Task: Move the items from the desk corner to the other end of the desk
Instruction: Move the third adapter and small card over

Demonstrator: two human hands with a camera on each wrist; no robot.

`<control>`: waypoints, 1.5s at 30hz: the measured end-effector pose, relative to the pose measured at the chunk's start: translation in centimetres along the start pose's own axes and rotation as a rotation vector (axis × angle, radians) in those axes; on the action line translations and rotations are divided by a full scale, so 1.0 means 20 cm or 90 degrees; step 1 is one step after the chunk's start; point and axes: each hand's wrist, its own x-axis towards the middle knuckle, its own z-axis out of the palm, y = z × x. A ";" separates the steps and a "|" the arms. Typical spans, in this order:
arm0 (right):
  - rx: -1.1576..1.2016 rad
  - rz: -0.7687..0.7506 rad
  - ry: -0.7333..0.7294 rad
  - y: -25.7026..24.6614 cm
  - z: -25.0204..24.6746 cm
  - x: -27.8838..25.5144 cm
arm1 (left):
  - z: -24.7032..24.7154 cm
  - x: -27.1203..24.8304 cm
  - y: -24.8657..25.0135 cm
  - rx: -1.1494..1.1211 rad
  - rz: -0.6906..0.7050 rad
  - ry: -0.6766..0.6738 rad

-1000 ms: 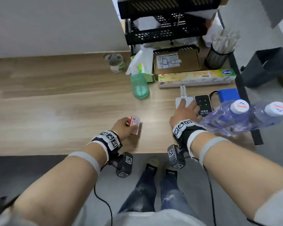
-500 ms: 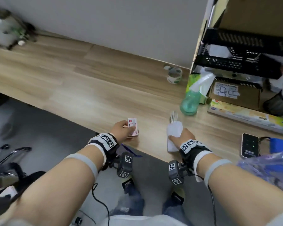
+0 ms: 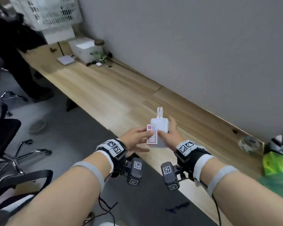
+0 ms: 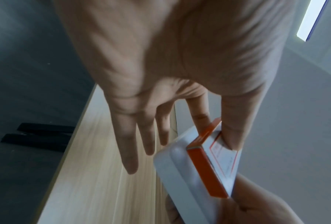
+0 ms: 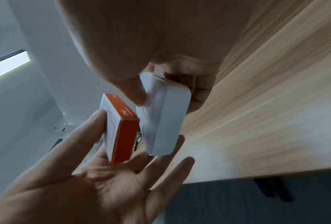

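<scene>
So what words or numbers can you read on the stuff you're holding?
None can be read.
Small box in the left hand: red-framed label, print too blurred.
White charger in the right hand: no text shows.
Wrist tags: square code patterns only, no words.

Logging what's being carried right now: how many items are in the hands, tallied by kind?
Small orange-and-white box: 1, pinched by the left hand
White charger-like block: 1, held by the right hand
Total: 2
</scene>
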 end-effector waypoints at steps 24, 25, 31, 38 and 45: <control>0.273 0.062 -0.322 -1.01 1.68 1.46 | -2.06 0.50 0.68 -0.134 0.085 0.257; 0.283 0.070 -0.320 -1.04 1.74 1.57 | -2.17 0.55 0.72 -0.127 0.077 0.274; 0.239 0.132 -0.259 -1.15 1.99 2.10 | -2.72 0.84 0.93 -0.132 0.025 0.400; 0.162 0.173 -0.217 -1.20 2.08 2.55 | -3.15 1.24 1.13 -0.217 -0.045 0.437; 0.140 0.222 -0.201 -1.25 2.30 2.93 | -3.59 1.76 1.26 -0.171 -0.100 0.407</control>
